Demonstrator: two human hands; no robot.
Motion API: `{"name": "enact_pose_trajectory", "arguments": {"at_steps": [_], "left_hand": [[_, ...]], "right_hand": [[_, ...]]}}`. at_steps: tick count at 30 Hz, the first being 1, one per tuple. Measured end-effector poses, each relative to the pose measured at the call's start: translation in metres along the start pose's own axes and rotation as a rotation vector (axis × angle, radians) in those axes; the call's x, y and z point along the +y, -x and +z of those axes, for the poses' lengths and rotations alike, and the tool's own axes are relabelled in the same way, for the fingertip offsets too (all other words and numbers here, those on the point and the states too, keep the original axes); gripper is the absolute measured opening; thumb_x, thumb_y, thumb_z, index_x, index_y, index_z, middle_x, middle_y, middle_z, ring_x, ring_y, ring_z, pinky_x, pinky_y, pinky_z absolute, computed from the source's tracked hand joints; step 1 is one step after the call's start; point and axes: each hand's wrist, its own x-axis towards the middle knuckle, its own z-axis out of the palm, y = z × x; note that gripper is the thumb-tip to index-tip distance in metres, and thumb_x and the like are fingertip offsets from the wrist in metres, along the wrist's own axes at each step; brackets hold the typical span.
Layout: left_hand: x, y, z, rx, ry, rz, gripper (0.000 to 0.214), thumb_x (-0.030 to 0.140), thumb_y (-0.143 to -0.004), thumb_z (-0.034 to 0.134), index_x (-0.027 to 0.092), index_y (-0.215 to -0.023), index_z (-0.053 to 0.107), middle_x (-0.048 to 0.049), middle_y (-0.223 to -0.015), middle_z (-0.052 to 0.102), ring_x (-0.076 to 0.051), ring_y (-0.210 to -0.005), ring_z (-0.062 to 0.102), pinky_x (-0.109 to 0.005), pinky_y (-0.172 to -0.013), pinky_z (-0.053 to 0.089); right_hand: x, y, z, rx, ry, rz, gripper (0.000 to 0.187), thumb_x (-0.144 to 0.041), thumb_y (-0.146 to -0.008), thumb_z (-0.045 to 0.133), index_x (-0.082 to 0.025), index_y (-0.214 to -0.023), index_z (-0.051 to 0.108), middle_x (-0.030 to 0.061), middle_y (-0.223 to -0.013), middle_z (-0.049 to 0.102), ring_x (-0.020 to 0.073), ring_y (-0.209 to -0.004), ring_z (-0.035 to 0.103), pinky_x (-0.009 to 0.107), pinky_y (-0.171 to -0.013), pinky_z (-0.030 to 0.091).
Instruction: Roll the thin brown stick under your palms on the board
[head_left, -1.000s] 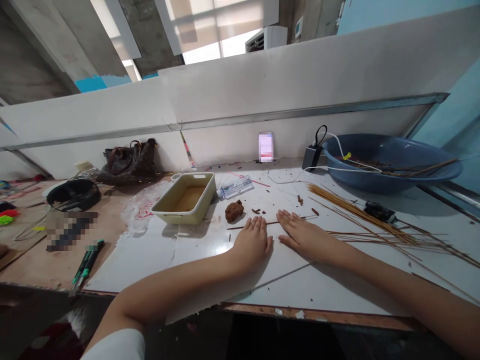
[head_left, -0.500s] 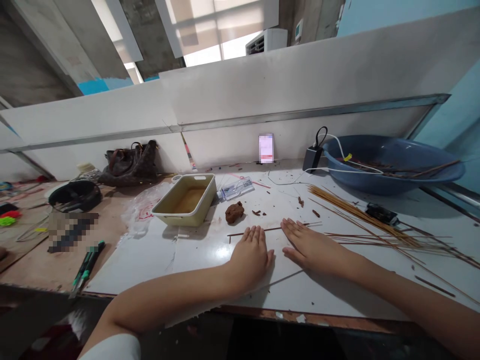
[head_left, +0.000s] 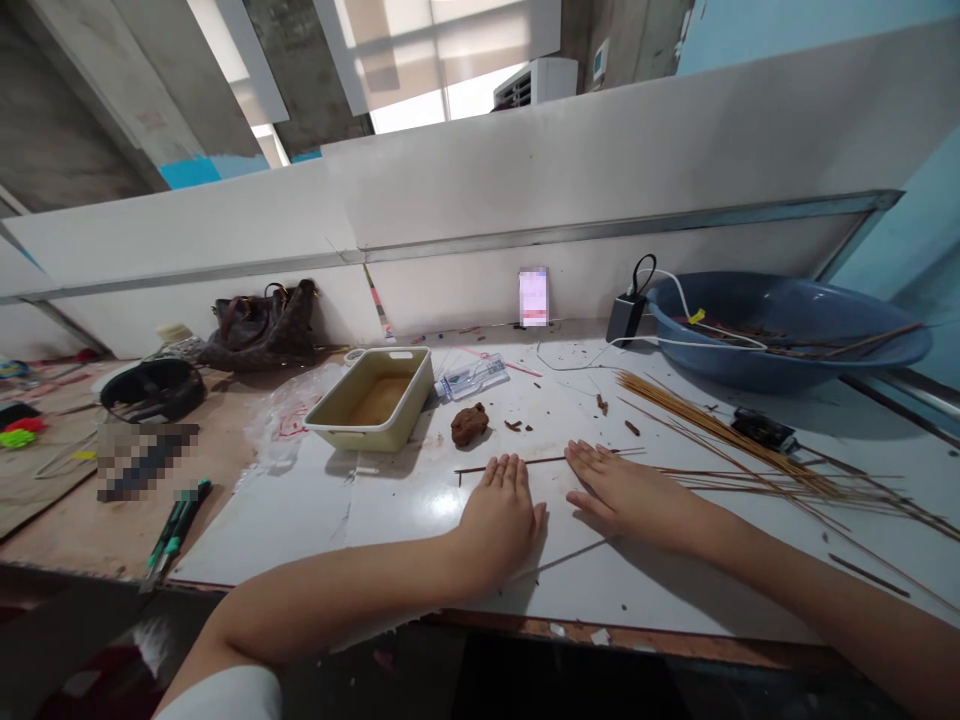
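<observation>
A thin dark brown stick (head_left: 547, 460) lies crosswise on the white tabletop. Flat on its left part rests my left hand (head_left: 499, 515), fingers stretched forward. My right hand (head_left: 626, 495) is also open and flat, its fingertips over the stick's right part. Between the hands a stretch of the stick shows; both ends stick out, the right one thinner and paler. Beyond my left hand sits a brown clay-like lump (head_left: 469, 426), with small brown crumbs (head_left: 513, 426) beside it. Loose thin tan sticks (head_left: 720, 483) lie to the right of my right hand.
A pale yellow basin (head_left: 352, 437) of brownish liquid stands left of the lump, near a clear plastic bottle (head_left: 476, 377). At right are a bundle of sticks (head_left: 675, 402) and a large blue tub (head_left: 757, 365). A phone (head_left: 534, 297) leans on the wall. Cutters (head_left: 176, 530) lie left.
My hands have moved very slightly apart over the stick, both staying flat. The lump, basin and loose sticks stay where they were.
</observation>
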Motion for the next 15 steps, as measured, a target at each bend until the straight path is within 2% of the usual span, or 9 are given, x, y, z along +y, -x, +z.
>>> {"name": "enact_pose_trajectory", "arguments": {"at_steps": [3, 6, 9, 11, 15], "left_hand": [[-0.004, -0.01, -0.002, 0.013, 0.028, -0.055, 0.068, 0.04, -0.11, 0.032, -0.005, -0.159, 0.044, -0.0307, -0.164, 0.049, -0.036, -0.157, 0.046, -0.051, -0.131, 0.031], [-0.005, -0.013, -0.003, 0.006, 0.028, -0.075, 0.067, 0.039, -0.11, 0.033, -0.006, -0.159, 0.043, -0.0305, -0.164, 0.049, -0.035, -0.157, 0.046, -0.05, -0.131, 0.031], [-0.001, -0.002, 0.001, 0.006, -0.009, -0.04, 0.071, 0.044, -0.11, 0.031, -0.007, -0.158, 0.044, -0.0321, -0.164, 0.048, -0.037, -0.156, 0.046, -0.051, -0.13, 0.031], [0.002, 0.005, 0.004, -0.009, -0.021, -0.021, 0.073, 0.046, -0.11, 0.03, -0.009, -0.156, 0.045, -0.0329, -0.163, 0.049, -0.038, -0.155, 0.047, -0.05, -0.131, 0.031], [-0.001, -0.004, 0.003, -0.004, -0.001, -0.073, 0.073, 0.045, -0.111, 0.031, -0.008, -0.158, 0.044, -0.032, -0.165, 0.046, -0.038, -0.157, 0.044, -0.05, -0.131, 0.03]], "right_hand": [[0.003, -0.007, -0.005, 0.021, -0.03, -0.001, 0.082, -0.066, -0.111, 0.032, -0.013, -0.172, 0.031, 0.0191, -0.173, 0.037, 0.0367, -0.16, 0.036, 0.056, -0.13, 0.035], [0.004, -0.009, -0.006, 0.011, -0.025, 0.007, 0.083, -0.065, -0.111, 0.032, -0.009, -0.172, 0.03, 0.0204, -0.175, 0.032, 0.0356, -0.162, 0.031, 0.055, -0.131, 0.033], [0.001, 0.0, 0.003, 0.003, 0.022, 0.018, 0.085, -0.066, -0.11, 0.033, -0.004, -0.167, 0.039, 0.0249, -0.171, 0.037, 0.0379, -0.159, 0.037, 0.055, -0.13, 0.036], [0.0, 0.005, 0.01, 0.018, 0.042, 0.009, 0.085, -0.067, -0.11, 0.034, -0.004, -0.166, 0.043, 0.0255, -0.169, 0.041, 0.0391, -0.157, 0.042, 0.055, -0.128, 0.038], [0.005, -0.003, 0.009, 0.052, 0.031, 0.004, 0.083, -0.067, -0.11, 0.032, -0.008, -0.169, 0.038, 0.0229, -0.17, 0.042, 0.0368, -0.158, 0.041, 0.054, -0.129, 0.037]]}}
